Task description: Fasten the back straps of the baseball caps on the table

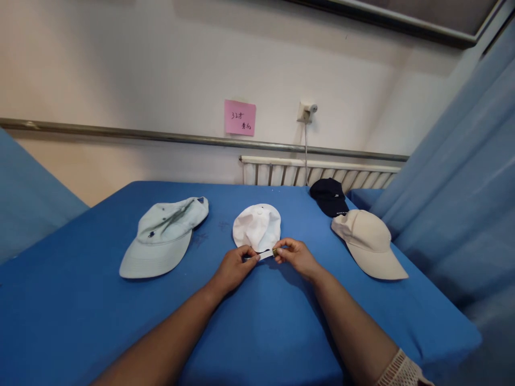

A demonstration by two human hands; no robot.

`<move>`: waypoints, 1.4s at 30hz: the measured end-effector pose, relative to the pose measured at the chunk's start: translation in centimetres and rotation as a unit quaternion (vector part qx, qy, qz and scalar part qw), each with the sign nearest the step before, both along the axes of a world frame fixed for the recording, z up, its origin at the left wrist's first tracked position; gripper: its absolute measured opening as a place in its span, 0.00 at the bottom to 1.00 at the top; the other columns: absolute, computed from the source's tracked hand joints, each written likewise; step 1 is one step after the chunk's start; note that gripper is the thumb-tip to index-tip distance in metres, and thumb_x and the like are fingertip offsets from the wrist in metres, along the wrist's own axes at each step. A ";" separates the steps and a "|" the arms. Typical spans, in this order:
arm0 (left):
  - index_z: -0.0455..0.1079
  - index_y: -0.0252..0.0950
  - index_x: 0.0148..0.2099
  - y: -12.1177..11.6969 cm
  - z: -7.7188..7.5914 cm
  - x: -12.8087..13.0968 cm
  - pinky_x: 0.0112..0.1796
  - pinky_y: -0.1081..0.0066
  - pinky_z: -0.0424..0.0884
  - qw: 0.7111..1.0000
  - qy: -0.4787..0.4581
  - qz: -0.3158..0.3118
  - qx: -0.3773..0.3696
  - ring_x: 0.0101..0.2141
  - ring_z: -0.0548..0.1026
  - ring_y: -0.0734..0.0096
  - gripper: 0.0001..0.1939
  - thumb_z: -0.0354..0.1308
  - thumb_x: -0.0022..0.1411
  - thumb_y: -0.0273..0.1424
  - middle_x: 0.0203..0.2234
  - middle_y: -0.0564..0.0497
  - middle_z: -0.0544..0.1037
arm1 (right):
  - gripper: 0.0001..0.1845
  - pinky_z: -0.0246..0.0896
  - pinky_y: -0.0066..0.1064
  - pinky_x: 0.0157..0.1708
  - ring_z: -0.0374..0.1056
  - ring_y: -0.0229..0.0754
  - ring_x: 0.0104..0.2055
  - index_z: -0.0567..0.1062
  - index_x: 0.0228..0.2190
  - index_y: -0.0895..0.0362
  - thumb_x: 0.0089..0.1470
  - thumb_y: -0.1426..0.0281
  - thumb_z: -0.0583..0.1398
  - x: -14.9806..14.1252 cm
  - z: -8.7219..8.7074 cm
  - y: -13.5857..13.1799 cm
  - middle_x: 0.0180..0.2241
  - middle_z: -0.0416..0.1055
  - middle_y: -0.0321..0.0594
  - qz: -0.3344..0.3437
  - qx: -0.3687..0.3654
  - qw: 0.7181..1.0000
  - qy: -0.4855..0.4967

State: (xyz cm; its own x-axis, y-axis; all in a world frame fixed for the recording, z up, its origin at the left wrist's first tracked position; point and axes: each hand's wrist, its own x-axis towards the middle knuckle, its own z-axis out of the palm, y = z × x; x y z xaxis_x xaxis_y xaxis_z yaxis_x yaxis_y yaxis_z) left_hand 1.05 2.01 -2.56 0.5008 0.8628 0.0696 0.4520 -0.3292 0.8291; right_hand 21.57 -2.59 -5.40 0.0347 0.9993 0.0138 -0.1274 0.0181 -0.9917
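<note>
A white cap lies in the middle of the blue-covered table, its back strap toward me. My left hand pinches the strap's left part between thumb and fingers. At the strap's right end, my right hand pinches a small brass-coloured buckle. The strap stretches between both hands, below the opening at the cap's back edge. The cap's brim is hidden from this side.
A pale green cap lies to the left. On the right are a beige cap and, behind it, a dark navy cap. Blue curtains hang at the sides. A radiator and a metal rail run along the wall.
</note>
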 end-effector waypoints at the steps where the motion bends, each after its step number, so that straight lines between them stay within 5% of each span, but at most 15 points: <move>1: 0.73 0.35 0.30 0.0 0.0 0.0 0.30 0.72 0.63 1.000 0.000 0.003 0.002 0.26 0.69 0.70 0.15 0.56 0.55 0.43 0.24 0.54 0.76 | 0.18 0.64 0.31 0.31 0.68 0.36 0.26 0.74 0.30 0.58 0.43 0.57 0.68 -0.1 0.0 0.0 0.23 0.72 0.35 0.000 0.003 1.000 0.004; 17: 0.71 0.35 0.28 -0.6 0.7 0.1 0.30 0.72 0.62 1.000 0.009 -0.024 -0.015 0.25 0.68 0.72 0.13 0.56 0.56 0.40 0.22 0.55 0.73 | 0.17 0.65 0.31 0.29 0.69 0.36 0.25 0.76 0.30 0.57 0.42 0.59 0.69 -0.4 -0.9 0.4 0.23 0.73 0.35 -0.002 0.004 1.000 0.020; 25: 0.72 0.35 0.32 -0.8 0.9 0.0 0.36 0.71 0.65 0.998 -0.028 -0.059 -0.002 0.32 0.73 0.69 0.11 0.56 0.58 0.38 0.30 0.52 0.78 | 0.17 0.66 0.31 0.30 0.69 0.36 0.26 0.75 0.31 0.57 0.42 0.59 0.69 -0.3 -0.6 0.1 0.23 0.73 0.35 0.003 0.008 0.999 0.034; 42: 0.71 0.37 0.35 -0.9 -0.9 0.7 0.39 0.70 0.69 0.997 -0.041 0.004 0.061 0.34 0.76 0.69 0.06 0.57 0.58 0.34 0.31 0.53 0.79 | 0.19 0.66 0.33 0.34 0.70 0.36 0.28 0.76 0.35 0.57 0.43 0.61 0.71 -0.7 -0.6 -0.2 0.27 0.74 0.36 0.074 0.017 0.996 0.052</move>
State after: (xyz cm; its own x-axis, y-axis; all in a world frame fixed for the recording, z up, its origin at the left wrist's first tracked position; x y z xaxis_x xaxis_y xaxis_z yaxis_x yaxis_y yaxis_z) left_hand 1.72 1.10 -3.41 0.4814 0.8498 0.2145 0.3870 -0.4257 0.8179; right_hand 20.86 -2.83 -6.02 -0.1091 0.9926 0.0526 -0.2334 0.0258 -0.9720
